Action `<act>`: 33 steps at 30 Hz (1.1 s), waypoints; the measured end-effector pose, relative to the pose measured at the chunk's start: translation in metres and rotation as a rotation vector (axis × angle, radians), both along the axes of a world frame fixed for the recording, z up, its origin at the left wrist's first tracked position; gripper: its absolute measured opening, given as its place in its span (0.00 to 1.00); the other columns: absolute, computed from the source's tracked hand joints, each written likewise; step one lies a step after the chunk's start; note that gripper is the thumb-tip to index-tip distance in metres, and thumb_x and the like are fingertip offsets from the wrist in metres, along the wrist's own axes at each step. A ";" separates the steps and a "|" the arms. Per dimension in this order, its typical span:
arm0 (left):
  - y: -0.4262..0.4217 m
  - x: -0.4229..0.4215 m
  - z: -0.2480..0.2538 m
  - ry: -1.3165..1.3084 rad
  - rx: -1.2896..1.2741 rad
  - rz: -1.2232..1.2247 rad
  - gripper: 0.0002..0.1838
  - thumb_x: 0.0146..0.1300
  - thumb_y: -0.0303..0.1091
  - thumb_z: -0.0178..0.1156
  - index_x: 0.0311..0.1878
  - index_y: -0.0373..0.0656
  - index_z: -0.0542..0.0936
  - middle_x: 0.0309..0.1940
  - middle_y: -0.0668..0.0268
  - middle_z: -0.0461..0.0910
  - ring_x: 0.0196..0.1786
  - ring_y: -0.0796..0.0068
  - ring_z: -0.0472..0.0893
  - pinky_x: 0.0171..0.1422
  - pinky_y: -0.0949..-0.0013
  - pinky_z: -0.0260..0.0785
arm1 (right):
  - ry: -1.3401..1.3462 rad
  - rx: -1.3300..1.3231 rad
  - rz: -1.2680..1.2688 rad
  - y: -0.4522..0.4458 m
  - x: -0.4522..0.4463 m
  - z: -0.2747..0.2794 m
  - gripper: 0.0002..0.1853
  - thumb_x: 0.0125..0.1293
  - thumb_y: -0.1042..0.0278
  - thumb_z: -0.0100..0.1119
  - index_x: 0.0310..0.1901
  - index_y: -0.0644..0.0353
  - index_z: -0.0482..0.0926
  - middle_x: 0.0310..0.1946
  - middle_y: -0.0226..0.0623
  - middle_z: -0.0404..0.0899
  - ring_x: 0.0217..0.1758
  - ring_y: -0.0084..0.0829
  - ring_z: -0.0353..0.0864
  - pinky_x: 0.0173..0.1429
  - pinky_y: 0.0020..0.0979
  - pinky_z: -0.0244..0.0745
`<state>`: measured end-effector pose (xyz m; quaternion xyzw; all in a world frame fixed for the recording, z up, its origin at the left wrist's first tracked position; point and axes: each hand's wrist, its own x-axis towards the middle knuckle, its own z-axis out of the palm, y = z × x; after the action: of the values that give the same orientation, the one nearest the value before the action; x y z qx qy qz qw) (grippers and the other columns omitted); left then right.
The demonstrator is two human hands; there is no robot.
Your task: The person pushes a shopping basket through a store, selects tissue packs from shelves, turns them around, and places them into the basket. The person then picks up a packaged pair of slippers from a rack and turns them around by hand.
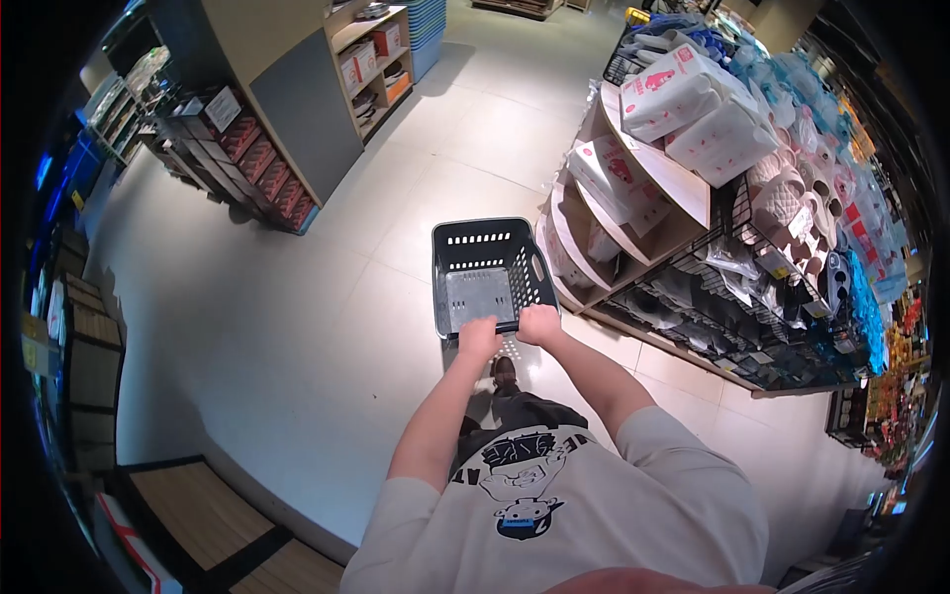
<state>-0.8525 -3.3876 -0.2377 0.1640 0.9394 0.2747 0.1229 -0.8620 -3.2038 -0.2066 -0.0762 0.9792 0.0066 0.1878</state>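
Note:
A black plastic shopping basket (482, 226) with slotted sides is out in front of me, nothing visible inside it. My left hand (480, 340) is closed around its near edge, toward the left. Further right on that same edge, my right hand (539, 324) is wrapped too, close to the near right corner. Both arms reach forward and down. Whether the fingers hold the rim itself or a separate handle bar, I cannot tell. Below the hands, one dark shoe (505, 374) shows on the floor.
Close on the right is a curved wooden shelf unit (683, 178) with white packages (668, 91) and slippers (782, 203). A rack of red boxes (267, 170) stands ahead left. Pale floor tiles (396, 178) run between them. A low wooden stand (203, 510) is at near left.

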 end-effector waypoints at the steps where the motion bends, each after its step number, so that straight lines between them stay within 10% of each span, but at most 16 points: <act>1: -0.002 -0.011 0.000 -0.004 0.028 -0.001 0.13 0.54 0.36 0.66 0.41 0.41 0.81 0.38 0.53 0.86 0.45 0.50 0.86 0.54 0.49 0.76 | -0.030 0.015 -0.007 -0.002 -0.011 -0.001 0.13 0.51 0.60 0.61 0.33 0.57 0.89 0.33 0.47 0.88 0.40 0.45 0.90 0.46 0.43 0.85; 24: 0.052 -0.258 0.005 -0.122 -0.413 -0.197 0.25 0.59 0.47 0.66 0.58 0.49 0.78 0.39 0.53 0.88 0.46 0.51 0.87 0.55 0.50 0.80 | 0.044 -0.309 -0.085 0.048 -0.218 0.001 0.11 0.47 0.62 0.65 0.30 0.56 0.90 0.32 0.45 0.89 0.38 0.43 0.91 0.44 0.42 0.85; 33: 0.086 -0.352 -0.007 -0.148 -0.329 -0.342 0.17 0.59 0.45 0.66 0.46 0.44 0.88 0.39 0.47 0.87 0.46 0.47 0.87 0.56 0.50 0.79 | 0.053 -0.238 0.014 0.075 -0.309 -0.007 0.11 0.49 0.59 0.65 0.29 0.55 0.89 0.31 0.44 0.89 0.38 0.43 0.90 0.44 0.40 0.83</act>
<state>-1.2047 -3.3016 -0.2451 0.2778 0.9186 0.1045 0.2610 -1.1709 -3.1290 -0.2133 -0.1047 0.9771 -0.1066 0.1516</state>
